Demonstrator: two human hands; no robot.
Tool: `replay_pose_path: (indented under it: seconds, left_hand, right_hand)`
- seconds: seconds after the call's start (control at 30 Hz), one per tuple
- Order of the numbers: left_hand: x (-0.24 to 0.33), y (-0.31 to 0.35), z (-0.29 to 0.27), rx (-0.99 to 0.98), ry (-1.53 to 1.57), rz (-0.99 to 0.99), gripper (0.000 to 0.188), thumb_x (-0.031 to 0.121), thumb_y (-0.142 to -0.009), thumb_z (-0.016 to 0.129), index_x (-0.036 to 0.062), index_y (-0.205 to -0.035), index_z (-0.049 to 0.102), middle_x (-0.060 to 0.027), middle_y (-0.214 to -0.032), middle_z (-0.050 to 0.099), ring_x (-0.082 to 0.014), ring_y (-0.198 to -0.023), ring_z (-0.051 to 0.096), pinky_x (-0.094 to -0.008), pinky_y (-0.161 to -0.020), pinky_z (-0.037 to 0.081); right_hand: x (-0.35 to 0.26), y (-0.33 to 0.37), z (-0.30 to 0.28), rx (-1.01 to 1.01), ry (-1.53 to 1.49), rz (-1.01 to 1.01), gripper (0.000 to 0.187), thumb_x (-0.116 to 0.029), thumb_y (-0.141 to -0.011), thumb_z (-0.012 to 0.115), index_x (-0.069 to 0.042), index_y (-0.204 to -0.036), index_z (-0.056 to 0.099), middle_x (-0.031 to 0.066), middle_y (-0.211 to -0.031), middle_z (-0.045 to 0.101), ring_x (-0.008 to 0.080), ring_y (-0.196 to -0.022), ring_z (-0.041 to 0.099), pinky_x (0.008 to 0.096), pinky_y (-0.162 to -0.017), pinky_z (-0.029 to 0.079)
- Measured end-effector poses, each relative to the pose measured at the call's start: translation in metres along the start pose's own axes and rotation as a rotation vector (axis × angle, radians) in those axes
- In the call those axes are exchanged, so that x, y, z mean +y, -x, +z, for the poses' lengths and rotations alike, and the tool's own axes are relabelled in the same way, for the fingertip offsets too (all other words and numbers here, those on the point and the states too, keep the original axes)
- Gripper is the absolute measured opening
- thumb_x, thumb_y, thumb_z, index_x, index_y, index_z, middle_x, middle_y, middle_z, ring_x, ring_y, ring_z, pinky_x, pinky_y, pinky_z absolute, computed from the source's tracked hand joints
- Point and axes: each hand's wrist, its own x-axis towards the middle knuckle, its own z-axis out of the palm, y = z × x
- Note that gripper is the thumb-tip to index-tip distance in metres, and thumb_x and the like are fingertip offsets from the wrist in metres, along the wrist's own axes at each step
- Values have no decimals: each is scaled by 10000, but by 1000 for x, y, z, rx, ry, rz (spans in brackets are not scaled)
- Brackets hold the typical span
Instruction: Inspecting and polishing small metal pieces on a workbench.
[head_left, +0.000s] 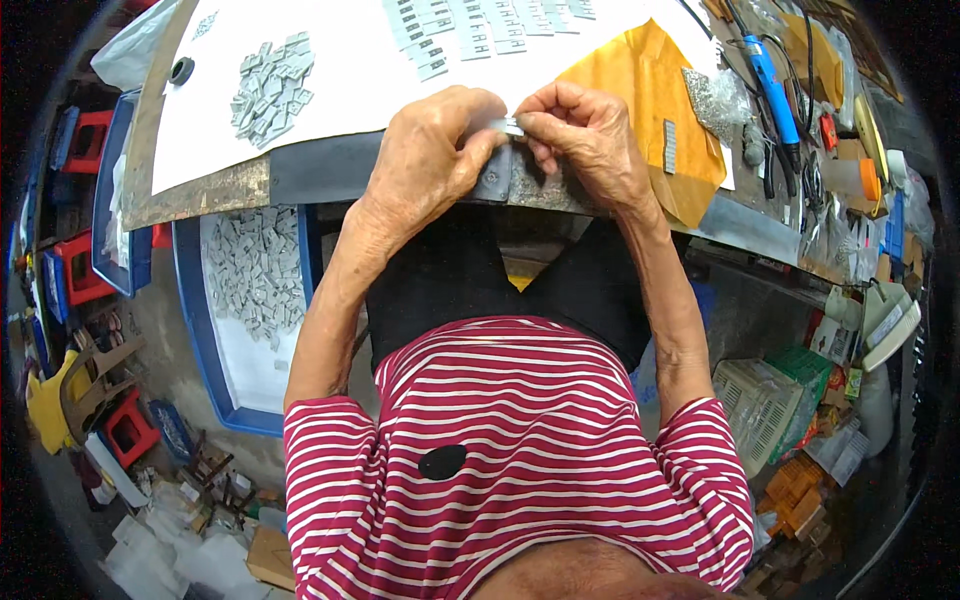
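Note:
My left hand (432, 150) and my right hand (585, 140) meet at the near edge of the workbench (330, 170). Both pinch one small grey part (512, 126) between thumbs and fingertips. A loose pile of similar grey parts (272, 90) lies on white paper (350, 80) to the left. Rows of grey parts (470, 30) are laid out on the paper farther back. A yellow-brown envelope (650, 90) lies under my right hand, with one grey strip (669, 146) on it.
A blue tray (205, 330) holding several grey parts sits below the bench at the left. A blue-handled tool (772, 75), cables and small items crowd the bench's right end. Red and blue crates (85, 270), boxes and a green basket (770, 395) stand on the floor.

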Motion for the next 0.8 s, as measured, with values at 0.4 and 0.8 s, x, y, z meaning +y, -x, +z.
replay_pose_path:
  seconds: [0.4,0.8]
  left_hand:
    - [-36,-20,-28,186,-46,-160,176,97,-738,647,-3,-880,625,-46,-747,583,-102,-622,512,-238,-563,435]
    - [-137,-77,-59,449,-521,-221,196,165,-695,605,38,-830,668,-133,-813,624,-290,-733,569,-417,-673,448]
  right_hand:
    - [4,-1,8,154,37,-48,168,-69,-851,518,83,-898,571,63,-670,573,83,-520,520,202,-500,445]
    - [17,2,11,149,43,-70,133,-49,-864,507,38,-944,568,47,-757,571,60,-574,500,184,-492,424]
